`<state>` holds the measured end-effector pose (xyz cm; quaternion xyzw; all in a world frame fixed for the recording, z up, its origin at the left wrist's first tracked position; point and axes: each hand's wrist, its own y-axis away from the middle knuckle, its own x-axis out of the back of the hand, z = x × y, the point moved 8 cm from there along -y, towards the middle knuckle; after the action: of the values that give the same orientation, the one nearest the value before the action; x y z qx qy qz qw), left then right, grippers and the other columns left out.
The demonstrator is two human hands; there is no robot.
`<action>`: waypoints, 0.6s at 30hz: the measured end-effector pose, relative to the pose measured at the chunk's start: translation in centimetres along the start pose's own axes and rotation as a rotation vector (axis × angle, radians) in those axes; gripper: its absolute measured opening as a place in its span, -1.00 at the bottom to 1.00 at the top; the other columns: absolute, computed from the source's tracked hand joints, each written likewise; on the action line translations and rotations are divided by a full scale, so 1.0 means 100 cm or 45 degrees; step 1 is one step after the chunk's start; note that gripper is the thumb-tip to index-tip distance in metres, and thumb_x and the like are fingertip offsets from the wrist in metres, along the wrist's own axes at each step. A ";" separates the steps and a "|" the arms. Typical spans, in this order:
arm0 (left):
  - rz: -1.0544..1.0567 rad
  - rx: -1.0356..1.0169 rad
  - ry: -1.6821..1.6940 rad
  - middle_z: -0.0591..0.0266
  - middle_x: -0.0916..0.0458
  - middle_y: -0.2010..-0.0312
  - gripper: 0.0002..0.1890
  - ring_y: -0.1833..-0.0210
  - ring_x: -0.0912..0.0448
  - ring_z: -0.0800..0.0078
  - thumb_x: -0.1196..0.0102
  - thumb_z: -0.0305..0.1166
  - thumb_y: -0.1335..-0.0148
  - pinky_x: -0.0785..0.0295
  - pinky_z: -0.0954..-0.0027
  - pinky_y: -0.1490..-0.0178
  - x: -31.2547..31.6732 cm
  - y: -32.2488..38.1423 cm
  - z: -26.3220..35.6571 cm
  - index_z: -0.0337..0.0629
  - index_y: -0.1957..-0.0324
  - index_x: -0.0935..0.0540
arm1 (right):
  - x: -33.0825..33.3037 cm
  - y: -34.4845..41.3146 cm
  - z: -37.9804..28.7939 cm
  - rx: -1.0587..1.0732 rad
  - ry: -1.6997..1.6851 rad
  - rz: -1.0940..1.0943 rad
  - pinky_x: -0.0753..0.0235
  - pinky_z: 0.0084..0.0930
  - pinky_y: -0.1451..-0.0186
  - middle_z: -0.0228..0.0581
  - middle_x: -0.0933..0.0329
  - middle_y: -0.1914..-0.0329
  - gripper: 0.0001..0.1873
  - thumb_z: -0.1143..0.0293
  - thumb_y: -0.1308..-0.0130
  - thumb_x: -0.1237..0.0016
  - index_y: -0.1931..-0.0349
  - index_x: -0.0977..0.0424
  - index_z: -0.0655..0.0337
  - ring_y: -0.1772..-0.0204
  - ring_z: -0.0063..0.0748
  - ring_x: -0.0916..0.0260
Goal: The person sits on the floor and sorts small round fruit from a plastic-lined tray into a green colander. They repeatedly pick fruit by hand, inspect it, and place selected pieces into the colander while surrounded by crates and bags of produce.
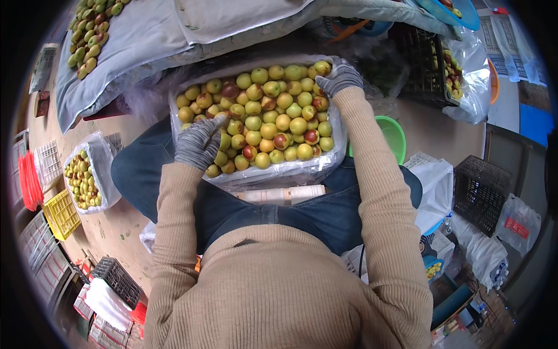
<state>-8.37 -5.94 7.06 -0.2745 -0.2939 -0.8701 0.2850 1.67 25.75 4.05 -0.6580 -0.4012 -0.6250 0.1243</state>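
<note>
A box lined with clear plastic (338, 150) stands before me, filled with green, yellow and red-brown jujubes (269, 130). My left hand (198, 141), in a grey striped knit glove, rests on the fruit at the box's left side, with its fingertips among the jujubes; whether it grips one cannot be told. In the same kind of glove, my right hand (342, 78) is at the far right corner, its thumb and fingers around the corner fruit and the liner. Its fingertips are partly hidden, so its grip is unclear.
Beyond the box lies a grey-blue padded cloth (144, 39) with a jujube pile (92, 37). A black crate (425, 65) and a green plastic basin (390, 135) are to the right. Another lined box of jujubes (107, 174) and a yellow crate (62, 213) are at left.
</note>
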 end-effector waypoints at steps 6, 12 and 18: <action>0.105 -0.281 -0.293 0.02 -0.63 0.27 -0.66 0.19 -0.61 0.12 -0.09 -0.53 -0.18 -0.51 0.31 0.11 0.005 0.003 0.001 -0.04 -0.02 -0.59 | -0.031 -0.003 -0.024 0.298 0.170 0.050 -0.14 -0.26 -0.41 -0.14 -0.15 -0.37 -0.33 0.20 -0.20 -0.04 -0.32 -0.14 0.05 -0.42 -0.11 -0.06; 0.099 -0.265 -0.407 0.01 -0.63 0.27 -0.68 0.18 -0.60 0.10 -0.10 -0.49 -0.17 -0.51 0.28 0.07 0.004 0.009 -0.006 -0.05 -0.01 -0.60 | -0.045 0.003 -0.020 0.524 0.004 0.324 -0.03 -0.30 -0.46 -0.12 -0.18 -0.34 -0.35 0.26 -0.16 -0.07 -0.27 -0.21 0.10 -0.42 -0.12 -0.04; 0.078 -0.242 -0.322 0.04 -0.63 0.25 -0.68 0.17 -0.60 0.10 -0.10 -0.47 -0.18 -0.51 0.27 0.08 0.002 0.008 -0.015 -0.09 -0.01 -0.59 | -0.021 -0.014 -0.038 0.354 0.089 0.032 -0.31 -0.29 -0.28 -0.12 -0.39 -0.15 -0.47 0.26 -0.08 -0.17 -0.09 -0.39 0.14 -0.21 -0.15 -0.32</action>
<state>-8.44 -7.50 6.48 -0.4165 -0.2355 -0.8433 0.2448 -1.83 23.38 2.30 -0.6172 -0.4712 -0.5842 0.2359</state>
